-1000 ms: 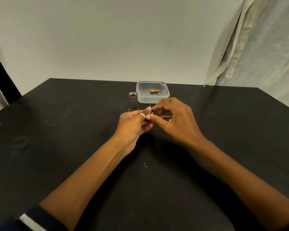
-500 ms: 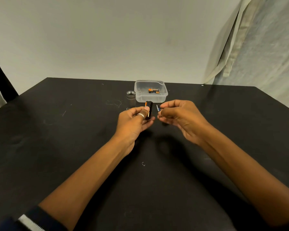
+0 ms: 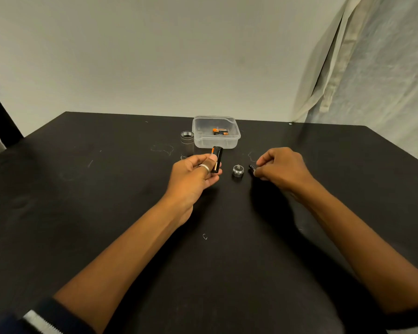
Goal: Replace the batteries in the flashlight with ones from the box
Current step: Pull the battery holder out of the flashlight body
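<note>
My left hand (image 3: 196, 175) grips a black battery holder (image 3: 217, 159) with an orange-ended battery in it, held upright above the table. My right hand (image 3: 281, 168) pinches a small dark battery (image 3: 252, 167) low over the table, to the right. Between the hands the silver flashlight end cap (image 3: 238, 170) sits on the table. The silver flashlight body (image 3: 187, 144) stands upright behind my left hand. The clear plastic box (image 3: 203, 141) at the back holds two or three orange-and-black batteries (image 3: 220, 132).
The black table (image 3: 106, 201) ends at a pale wall behind the box. A light curtain (image 3: 372, 68) hangs at the right, past the table's far right corner.
My hands have parted: the right one pulled a battery out of the holder and carried it right and down toward the table. The end cap is now uncovered between them.
</note>
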